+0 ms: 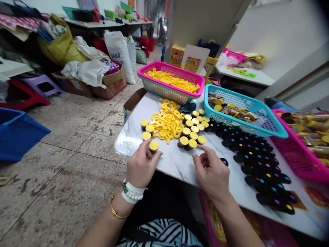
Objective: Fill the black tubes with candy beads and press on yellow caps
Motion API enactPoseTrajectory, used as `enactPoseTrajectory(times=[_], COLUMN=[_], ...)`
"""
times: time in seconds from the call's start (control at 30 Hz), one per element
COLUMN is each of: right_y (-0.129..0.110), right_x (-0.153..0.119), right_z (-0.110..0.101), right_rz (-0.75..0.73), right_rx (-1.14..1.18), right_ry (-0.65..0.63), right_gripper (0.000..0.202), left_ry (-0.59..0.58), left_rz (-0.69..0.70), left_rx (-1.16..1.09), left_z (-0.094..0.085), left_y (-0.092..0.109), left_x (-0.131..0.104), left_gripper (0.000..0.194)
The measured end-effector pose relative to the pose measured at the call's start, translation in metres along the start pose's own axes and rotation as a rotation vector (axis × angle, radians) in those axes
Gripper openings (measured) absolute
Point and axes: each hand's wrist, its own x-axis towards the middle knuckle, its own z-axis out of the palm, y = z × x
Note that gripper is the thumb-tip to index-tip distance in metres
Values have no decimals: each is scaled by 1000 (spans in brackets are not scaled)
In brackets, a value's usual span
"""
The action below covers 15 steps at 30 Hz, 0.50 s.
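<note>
My left hand (pixel 142 164) is at the table's near edge, its thumb and index finger closed around a short black cylinder with a yellow cap (pixel 154 146). Just beyond it stand a few more yellow-capped cylinders (pixel 146 136). My right hand (pixel 212 169) has thumb and index apart, the other fingers curled, and seems to hold nothing. Its index fingertip is close to a capped cylinder (pixel 192 144) at the front of a cluster; whether they touch I cannot tell. Between the two groups lies a pile of yellow ring-shaped plastic pieces (pixel 168 120).
Rows of black cylinders with coloured dots (pixel 257 161) cover the table's right side. Behind stand a pink-rimmed basket (pixel 144 70) of yellow pieces and a blue basket (pixel 277 128) of wrapped tubes. A pink basket (pixel 290 161) is at right, a blue bin (pixel 20 137) on the floor.
</note>
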Motion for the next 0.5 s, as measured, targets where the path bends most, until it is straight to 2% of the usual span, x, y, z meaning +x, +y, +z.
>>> enactPoseTrajectory(times=[0.07, 0.13, 0.23, 0.33, 0.5], right_y=[1, 4, 8, 9, -14], right_x=[4, 7, 9, 7, 2], right_z=[6, 12, 19, 21, 17], right_rz=[-34, -52, -78, -115, -164], right_rx=[-80, -153, -244, -309, -184], right_ry=[7, 8, 7, 53, 90], right_gripper=[34, 34, 30, 27, 33], left_ry=[29, 60, 103, 181, 189], left_rz=[-10, 27, 150, 260, 288], left_rx=[-3, 16, 64, 146, 238], left_z=[0, 0, 3, 8, 8], left_y=[2, 3, -2, -11, -18], left_x=[-1, -2, -5, -9, -12], left_gripper=[44, 38, 26, 27, 28])
